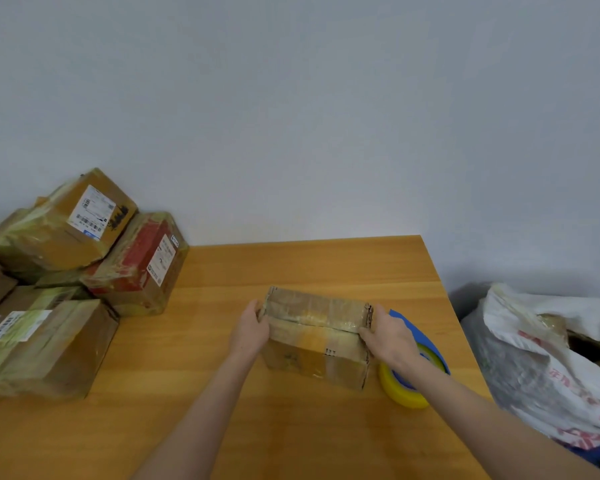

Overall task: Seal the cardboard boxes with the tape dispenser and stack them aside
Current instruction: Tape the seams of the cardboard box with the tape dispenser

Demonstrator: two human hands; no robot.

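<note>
A worn brown cardboard box [317,336] with old tape on it lies on the wooden table [222,393], its top flaps folded down with a seam across the middle. My left hand [252,329] grips its left end and my right hand [388,336] grips its right end, thumb on the top flap. Just right of the box, partly hidden under my right wrist, lies the blue tape dispenser [418,336] with a yellow tape roll [400,391].
A pile of several taped boxes [66,278] with shipping labels fills the table's left side against the wall. Off the table's right edge sits a white plastic bag [548,358] holding more cardboard. The wall runs along the table's far edge.
</note>
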